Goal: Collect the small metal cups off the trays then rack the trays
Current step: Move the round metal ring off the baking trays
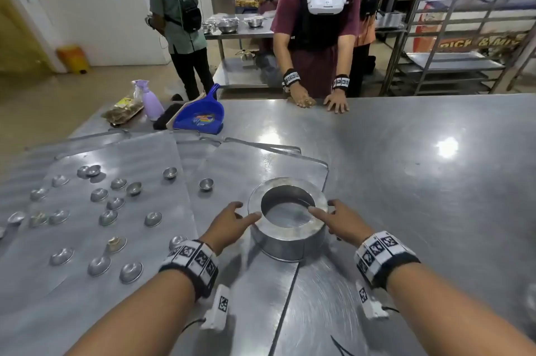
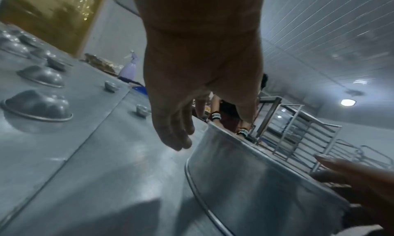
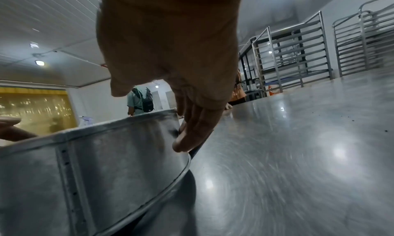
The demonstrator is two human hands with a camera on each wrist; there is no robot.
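Note:
A round metal container (image 1: pixel 287 239) with a wide flat rim stands on the right tray (image 1: pixel 261 158). My left hand (image 1: pixel 246 210) is at its left side, thumb touching the rim and fingers relaxed. My right hand (image 1: pixel 323 207) is at the right side, one finger on the rim and the others spread. In the wrist views the left hand (image 2: pixel 213 126) and right hand (image 3: pixel 153 118) hang loosely beside the container wall (image 2: pixel 255 180) (image 3: pixel 117 155). Several small metal cups (image 1: pixel 108 217), mostly upside down, lie scattered on the left tray (image 1: pixel 87 306). One upright cup (image 1: pixel 206 184) sits further right.
Across the steel table (image 1: pixel 435 181) a person leans with both hands (image 1: pixel 319 100) on the far edge. A blue dustpan (image 1: pixel 200 118) and a purple spray bottle (image 1: pixel 150 100) lie at the far left. Tall metal racks (image 1: pixel 464 36) stand at the back right.

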